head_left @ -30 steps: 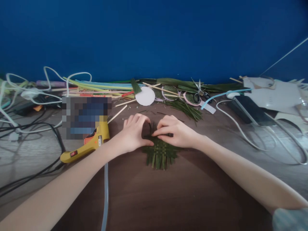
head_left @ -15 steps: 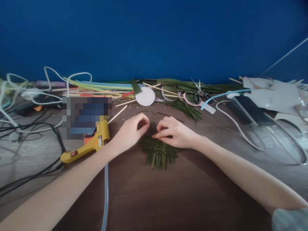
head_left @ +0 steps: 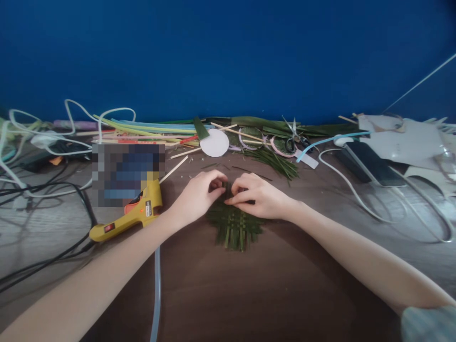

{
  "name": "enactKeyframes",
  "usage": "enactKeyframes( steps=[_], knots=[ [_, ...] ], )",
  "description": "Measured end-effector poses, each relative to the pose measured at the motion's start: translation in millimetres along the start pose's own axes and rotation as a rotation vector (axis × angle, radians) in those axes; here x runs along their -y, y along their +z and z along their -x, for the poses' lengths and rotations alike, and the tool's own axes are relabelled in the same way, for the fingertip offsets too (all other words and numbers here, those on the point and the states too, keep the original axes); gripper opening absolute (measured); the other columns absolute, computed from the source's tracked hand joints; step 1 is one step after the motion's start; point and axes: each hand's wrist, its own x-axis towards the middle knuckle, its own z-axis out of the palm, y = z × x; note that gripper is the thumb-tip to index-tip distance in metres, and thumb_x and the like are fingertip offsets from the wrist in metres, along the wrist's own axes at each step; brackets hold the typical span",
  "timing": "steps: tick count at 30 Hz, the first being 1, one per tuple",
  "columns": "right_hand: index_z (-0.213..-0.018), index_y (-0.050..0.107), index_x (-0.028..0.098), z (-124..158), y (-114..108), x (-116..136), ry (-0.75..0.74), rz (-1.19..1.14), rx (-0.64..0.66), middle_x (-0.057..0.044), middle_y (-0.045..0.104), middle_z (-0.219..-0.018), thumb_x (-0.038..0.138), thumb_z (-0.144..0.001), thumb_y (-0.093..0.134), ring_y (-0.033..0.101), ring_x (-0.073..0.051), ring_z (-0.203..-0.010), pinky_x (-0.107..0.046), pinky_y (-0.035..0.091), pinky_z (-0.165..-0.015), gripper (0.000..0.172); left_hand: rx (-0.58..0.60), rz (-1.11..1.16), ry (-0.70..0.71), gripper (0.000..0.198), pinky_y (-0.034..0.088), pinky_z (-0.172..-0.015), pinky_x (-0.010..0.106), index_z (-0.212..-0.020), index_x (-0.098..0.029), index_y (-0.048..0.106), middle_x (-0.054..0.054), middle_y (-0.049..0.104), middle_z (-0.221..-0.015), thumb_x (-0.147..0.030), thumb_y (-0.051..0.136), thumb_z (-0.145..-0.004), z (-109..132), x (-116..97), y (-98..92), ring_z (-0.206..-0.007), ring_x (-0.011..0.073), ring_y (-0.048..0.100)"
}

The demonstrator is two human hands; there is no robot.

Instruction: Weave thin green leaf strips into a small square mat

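A small mat of interlaced green leaf strips point(head_left: 239, 228) lies on the dark wooden table in front of me. Its lower strip ends fan out toward me, while my hands cover part of its far edge. My left hand point(head_left: 201, 195) is at the far left of the mat, thumb and forefinger closed on the upright ends of the leaf strips. Opposite it, my right hand point(head_left: 261, 195) has its fingers bent and pinched at the same far edge, the fingertips on the strips. Exactly which strip each hand grips is hard to make out.
A yellow glue gun point(head_left: 128, 216) lies left by my forearm, near black cables. At the back are a white paper disc point(head_left: 214, 143), scissors point(head_left: 292, 135), cut leaf strips point(head_left: 274, 162) and wooden sticks point(head_left: 174, 169). A phone point(head_left: 374, 164) rests on the right.
My left hand has moved slightly right and toward me, onto the far strip ends, and its fingers have closed there. My right hand stays almost in place.
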Motion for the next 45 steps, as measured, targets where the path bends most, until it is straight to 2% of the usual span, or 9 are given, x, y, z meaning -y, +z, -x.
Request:
enactKeyframes(
  steps=[3,7,11,17,23,45],
  knots=[
    [-0.090,0.069,0.020,1,0,0,-0.014,0.028,0.004,-0.006,0.059,-0.082,0.017,-0.082,0.051,0.049,-0.015,-0.079,-0.031,0.035,-0.072,0.019,0.034,-0.072,0.032,0.008,0.042,-0.075,0.031,-0.077,-0.019,0.059,0.000,0.063,-0.079,-0.022,0.052,-0.078,1,-1,-5.8,-0.079,0.0170,0.056],
    [-0.091,0.069,0.020,2,0,0,-0.037,0.069,0.013,-0.005,0.059,-0.081,0.017,-0.083,0.050,0.050,-0.015,-0.077,-0.030,0.034,-0.070,0.020,0.077,-0.019,-0.018,0.010,0.041,-0.067,0.026,-0.080,-0.019,0.060,-0.002,0.064,-0.077,-0.022,0.050,-0.078,3,2,-12.3,-0.069,0.0134,0.056],
    [-0.091,0.069,0.019,2,0,1,-0.038,0.071,0.011,-0.005,0.059,-0.080,0.018,-0.083,0.050,0.050,-0.014,-0.077,-0.030,0.034,-0.070,0.020,0.130,-0.026,-0.035,0.010,0.040,-0.065,0.024,-0.079,-0.020,0.060,-0.003,0.064,-0.076,-0.023,0.051,-0.077,3,5,-17.4,-0.069,0.0125,0.056],
    [-0.091,0.069,0.020,2,1,0,-0.037,0.068,0.018,-0.006,0.059,-0.082,0.018,-0.084,0.049,0.049,-0.015,-0.078,-0.030,0.034,-0.070,0.021,0.203,-0.162,0.010,0.015,0.039,-0.069,0.026,-0.079,-0.021,0.062,-0.001,0.065,-0.083,-0.026,0.048,-0.078,2,5,-26.1,-0.075,0.0145,0.057],
    [-0.090,0.068,0.019,1,0,0,-0.034,0.073,0.029,-0.006,0.058,-0.081,0.018,-0.084,0.049,0.049,-0.015,-0.077,-0.030,0.035,-0.070,0.021,0.242,-0.270,0.041,0.014,0.037,-0.064,0.027,-0.074,-0.022,0.061,-0.001,0.064,-0.077,-0.021,0.047,-0.076,5,3,-29.1,-0.071,0.0145,0.056],
    [-0.095,0.066,0.017,2,0,1,-0.007,0.024,-0.001,-0.007,0.058,-0.082,0.018,-0.084,0.048,0.049,-0.016,-0.080,-0.032,0.038,-0.074,0.021,0.260,-0.347,0.167,0.016,0.036,-0.064,0.027,-0.076,-0.023,0.061,-0.001,0.060,-0.076,-0.022,0.045,-0.079,5,5,-33.2,-0.071,0.0148,0.055]
  ],
)
